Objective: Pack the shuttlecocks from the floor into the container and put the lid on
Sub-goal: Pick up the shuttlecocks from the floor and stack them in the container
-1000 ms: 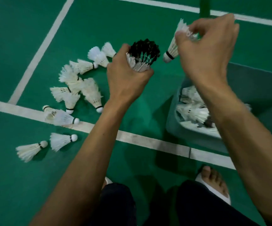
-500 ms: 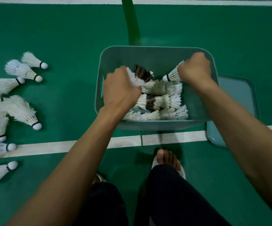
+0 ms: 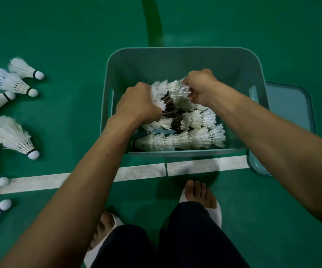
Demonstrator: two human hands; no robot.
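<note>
From the head camera, looking down, a grey-teal rectangular plastic container with handle slots stands on the green court floor, just beyond a white painted line. Both arms reach into it. The left hand is curled around the feather end of a white shuttlecock stack, and the right hand is closed in a fist on the feathers at the other end of the same cluster, so the two hands seem to be pressing or seating it among the others. Below them lie nested rows of white feather shuttlecocks, with a few dark-feathered ones between.

The matching grey-teal flat lid lies on the floor against the container's right side, partly under its edge, so it is not yet on. To the left, well apart from the container, loose white shuttlecocks with round cork tips remain scattered on the floor; about nine show, some cut by the frame edge.

By my judgement the packing is perhaps past halfway: several rows are in, the loose ones are left to gather, then the lid.
</note>
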